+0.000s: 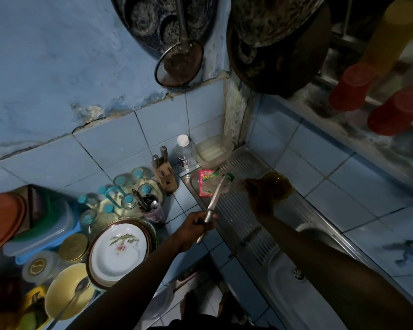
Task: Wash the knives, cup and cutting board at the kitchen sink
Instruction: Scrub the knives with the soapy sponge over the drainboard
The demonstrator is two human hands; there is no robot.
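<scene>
My left hand (197, 226) grips a steel knife (214, 198) by its handle. The blade points up and away over the left edge of the steel drainboard (255, 236). My right hand (260, 195) reaches across the drainboard and closes on the rim of an amber glass cup (278, 184) that stands by the tiled wall. A small dark item (250, 232) lies on the drainboard ridges; I cannot tell what it is. The sink basin with its drain (298, 273) lies near me under my right forearm. No cutting board shows.
Red and green packets (206, 182) lie at the drainboard's far end, near a clear tub (214, 150) and a bottle (184, 151). A knife block (165, 173), jars, stacked plates (119, 251) and a yellow bowl with a spoon (67, 291) crowd the left counter. Pans and a strainer (179, 61) hang overhead.
</scene>
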